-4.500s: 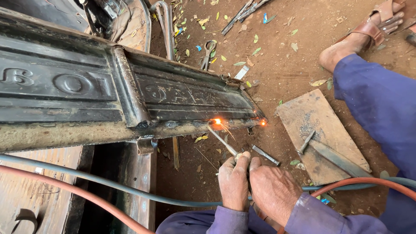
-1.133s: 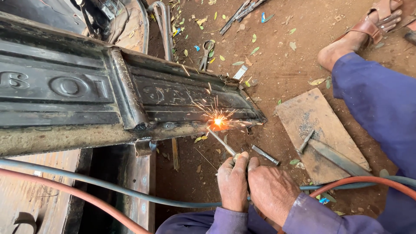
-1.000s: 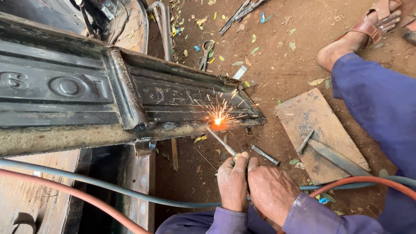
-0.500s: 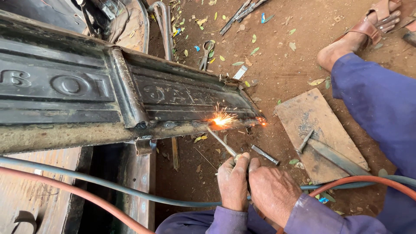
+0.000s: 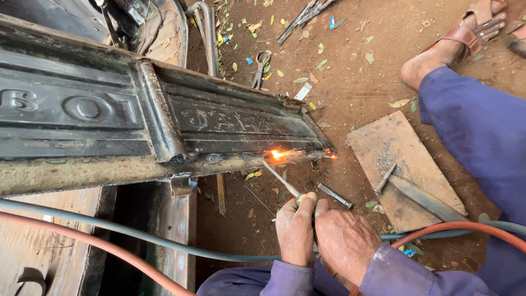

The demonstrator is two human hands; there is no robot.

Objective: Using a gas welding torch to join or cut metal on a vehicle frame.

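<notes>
Where the two hands meet, the left hand (image 5: 296, 229) is closed around a thin torch tube (image 5: 280, 179), with the right hand (image 5: 344, 241) pressed against it and curled shut on the same tool. Beyond the knuckles, the tube's tip reaches the lower edge of a dark embossed metal panel (image 5: 164, 120), where an orange flame (image 5: 278, 154) burns. Just right of the fingers lies a short metal rod (image 5: 335, 195). Farther right, a chipping hammer (image 5: 384, 179) rests on a flat plate (image 5: 404, 167). Grey and red hoses (image 5: 109, 241) run beneath the wrists.
</notes>
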